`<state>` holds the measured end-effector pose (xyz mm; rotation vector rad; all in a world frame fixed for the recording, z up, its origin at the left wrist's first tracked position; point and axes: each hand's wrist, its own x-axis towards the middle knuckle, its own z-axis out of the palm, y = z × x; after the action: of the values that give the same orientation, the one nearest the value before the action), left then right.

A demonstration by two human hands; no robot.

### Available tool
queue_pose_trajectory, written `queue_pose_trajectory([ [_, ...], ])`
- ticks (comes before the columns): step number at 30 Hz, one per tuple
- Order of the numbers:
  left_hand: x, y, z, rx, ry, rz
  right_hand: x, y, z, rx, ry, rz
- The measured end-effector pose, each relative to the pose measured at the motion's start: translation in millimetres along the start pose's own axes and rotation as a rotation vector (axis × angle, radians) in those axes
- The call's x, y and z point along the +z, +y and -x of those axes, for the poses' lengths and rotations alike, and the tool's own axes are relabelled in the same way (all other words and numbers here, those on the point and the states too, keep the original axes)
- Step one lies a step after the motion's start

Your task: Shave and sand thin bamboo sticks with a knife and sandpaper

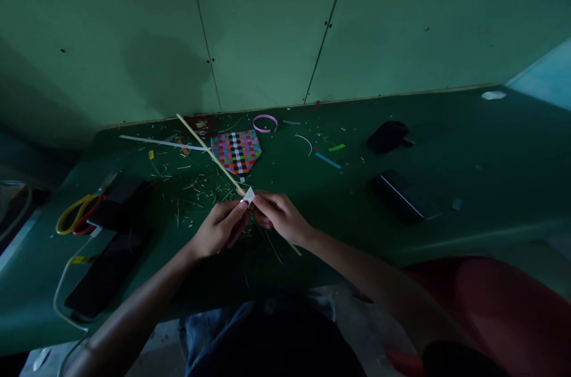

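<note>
My left hand (pixel 223 222) and my right hand (pixel 280 214) meet over the table's near side, fingers closed. Between their fingertips they pinch a small white folded piece (pixel 248 195), paper-like in look. A thin pale wooden stick (pixel 205 148) runs slantwise through the same grip, its far end up left and its near end emerging below my right wrist. Just beyond the hands lies a colourful woven piece (pixel 236 151) of checkered strips, pointed toward me. The stick passes over its left edge. How the stick and white piece join is hidden by my fingers.
Scissors (pixel 80 214) with yellow and red handles lie left, beside dark cases (pixel 118 204) and a cable (pixel 57 291). A pink strip loop (pixel 264 123), a blue strip (pixel 328 160) and shavings are scattered beyond. At right are a dark pouch (pixel 388 137) and a black device (pixel 404 195).
</note>
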<state>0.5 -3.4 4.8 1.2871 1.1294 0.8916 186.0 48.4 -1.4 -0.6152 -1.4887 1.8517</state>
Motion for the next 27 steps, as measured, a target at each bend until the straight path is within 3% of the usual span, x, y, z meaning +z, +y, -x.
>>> queue_pose_trajectory([
  [17,5.6,2.3,-0.3,0.171,0.13,-0.256,3.6,1.2,1.1,-0.037,0.162,0.073],
  [27,2.7,3.2,0.3,0.16,0.143,-0.272,1.9,-1.5,0.3,-0.015,0.185,0.092],
])
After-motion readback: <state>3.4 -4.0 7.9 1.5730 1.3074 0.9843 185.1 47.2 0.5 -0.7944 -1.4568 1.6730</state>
